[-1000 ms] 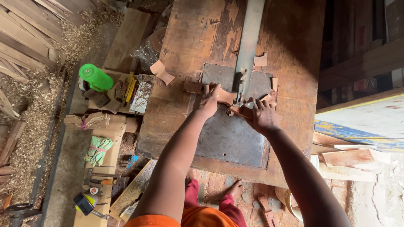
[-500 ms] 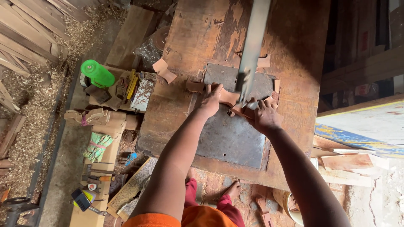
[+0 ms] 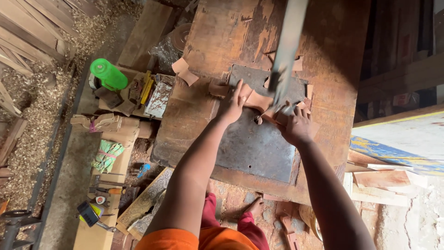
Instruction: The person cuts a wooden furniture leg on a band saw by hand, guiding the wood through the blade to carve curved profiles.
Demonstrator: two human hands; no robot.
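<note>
on the metal plate of the wooden table, both the left hand and right hand press fingers onto a small wood piece beside the saw blade, scraps nearby.

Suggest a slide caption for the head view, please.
Left hand and right hand press a wooden piece against a bandsaw blade.

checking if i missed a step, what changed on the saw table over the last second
Very little changed. The left hand and right hand keep pressing the small wooden piece flat on the metal plate at the saw blade; any feed is too slight to tell. Only the camera drifted a bit. The offcuts and green bottle stayed put.
</note>
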